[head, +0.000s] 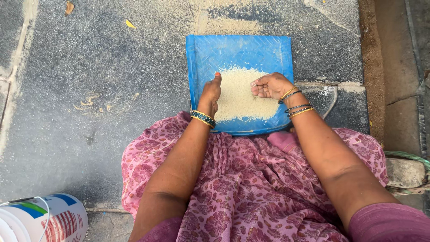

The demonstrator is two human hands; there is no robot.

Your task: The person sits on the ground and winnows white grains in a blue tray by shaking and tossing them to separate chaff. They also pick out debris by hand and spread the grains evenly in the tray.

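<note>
A blue plastic winnowing tray (239, 49) lies on the grey ground, its near edge against my lap. A heap of pale grain (239, 96) fills its near half. My left hand (210, 92) rests on the left edge of the heap, fingers curled, thumb pointing away, bangles at the wrist. My right hand (270, 85) sits on the right side of the heap, fingers bent inward over the grain, bangles on the wrist. Whether either hand holds grain, I cannot tell.
My lap is covered by pink flowered cloth (251, 188). A white plastic bucket (42, 219) with a wire handle stands at the lower left. A stone kerb (389, 67) runs along the right. Pale dust is scattered on the ground beyond the tray.
</note>
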